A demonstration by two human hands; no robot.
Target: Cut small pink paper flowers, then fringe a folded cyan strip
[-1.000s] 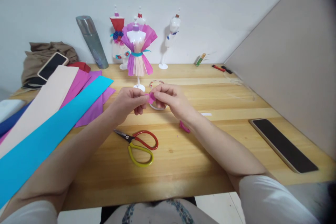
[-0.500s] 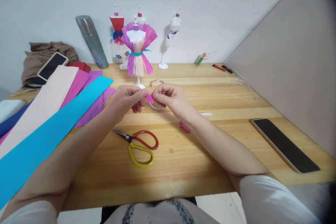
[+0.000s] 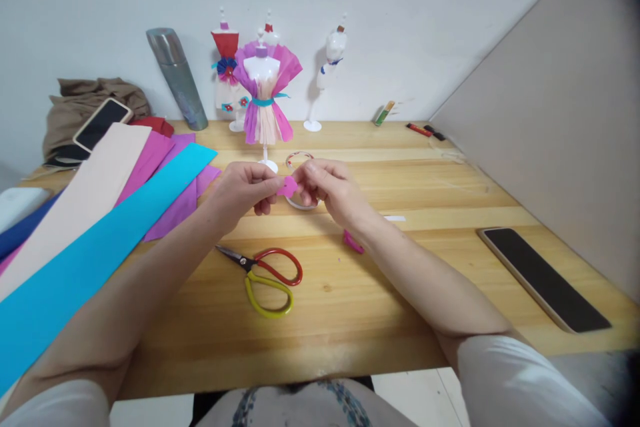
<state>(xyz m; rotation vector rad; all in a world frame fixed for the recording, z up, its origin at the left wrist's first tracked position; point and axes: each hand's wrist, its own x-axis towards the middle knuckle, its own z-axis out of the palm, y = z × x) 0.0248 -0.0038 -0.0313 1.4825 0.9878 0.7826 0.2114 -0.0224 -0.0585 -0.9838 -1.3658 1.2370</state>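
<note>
Pinched at its left edge by my left hand is a small pink paper flower with a scalloped outline. My right hand is closed at the flower's right edge, its fingers curled and its fingertips touching the petals; its exact grip is partly hidden. Just behind the hands lies a roll of tape, partly covered by them. Beyond it stands a small white dress form in a pink, purple and cream paper dress with a blue belt. Scissors with red and yellow handles lie nearer me.
Coloured paper strips spread across the left side. A phone lies at right, and a pink scrap is by my right forearm. Along the wall are a flask, more dress forms and a glue stick.
The pink flower has turned to show more of its face. My right thumb and fingers have shifted slightly up along its right edge, while my left hand keeps its pinch.
</note>
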